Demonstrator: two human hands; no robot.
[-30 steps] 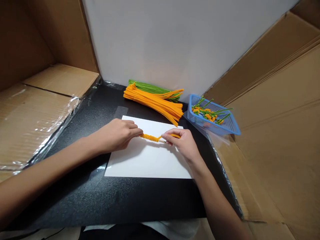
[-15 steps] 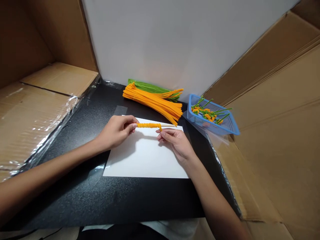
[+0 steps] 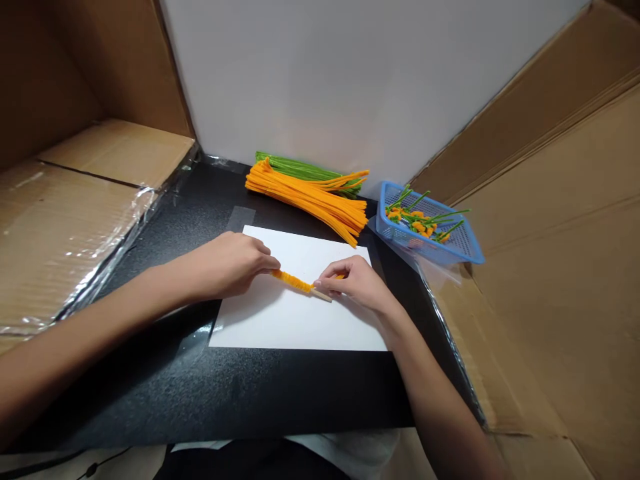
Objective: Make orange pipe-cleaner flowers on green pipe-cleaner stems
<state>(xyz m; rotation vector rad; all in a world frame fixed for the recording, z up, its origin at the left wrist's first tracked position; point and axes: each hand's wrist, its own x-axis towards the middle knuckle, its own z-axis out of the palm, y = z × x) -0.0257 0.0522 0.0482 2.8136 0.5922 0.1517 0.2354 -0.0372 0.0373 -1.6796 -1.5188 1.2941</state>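
Observation:
My left hand (image 3: 240,263) is closed on the left end of a thin wooden stick (image 3: 323,295), over white paper. An orange pipe cleaner (image 3: 293,281) is wound round the stick in a tight coil. The stick's bare end slants down to the right, towards me. My right hand (image 3: 355,283) pinches the loose end of the pipe cleaner just right of the coil, and a bit of orange shows between its fingers. The left end of the stick is hidden in my left fingers.
White paper (image 3: 295,327) lies taped on a black table (image 3: 240,393). Behind it are bundles of orange pipe cleaners (image 3: 305,197) and green pipe cleaners (image 3: 295,167). A blue basket (image 3: 465,247) at the right holds several green-stemmed orange pieces. Cardboard walls (image 3: 565,173) stand at the sides.
The stick has tilted, its bare end swinging down towards me. My left hand has rolled over it, back upward. My right hand has turned and drawn the pipe cleaner's loose end in.

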